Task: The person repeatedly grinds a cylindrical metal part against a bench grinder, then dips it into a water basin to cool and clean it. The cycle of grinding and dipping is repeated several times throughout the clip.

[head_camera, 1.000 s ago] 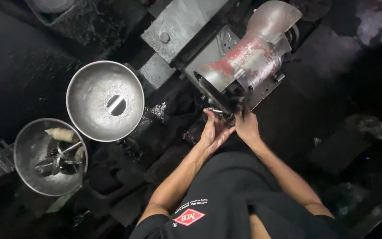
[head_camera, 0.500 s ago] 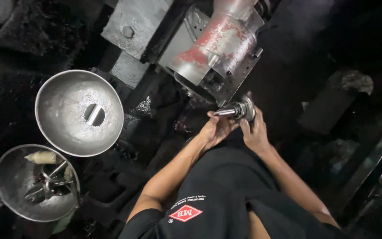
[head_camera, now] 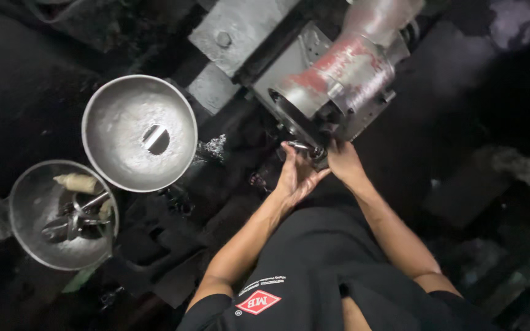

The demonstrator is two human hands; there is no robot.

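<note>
Head view: hands (head_camera: 317,168) over dark, grimy workshop floor (head_camera: 26,92).

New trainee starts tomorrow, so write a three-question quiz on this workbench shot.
1. True or false: both hands are at the machine's open end.
2. Which holds loose tools?
A. the slotted bowl
B. the smaller bowl
C. the grey plate
3. Fill in: the small metal part sits between the left hand and the ____ hand.

Key: 1 true; 2 B; 3 right.
</note>
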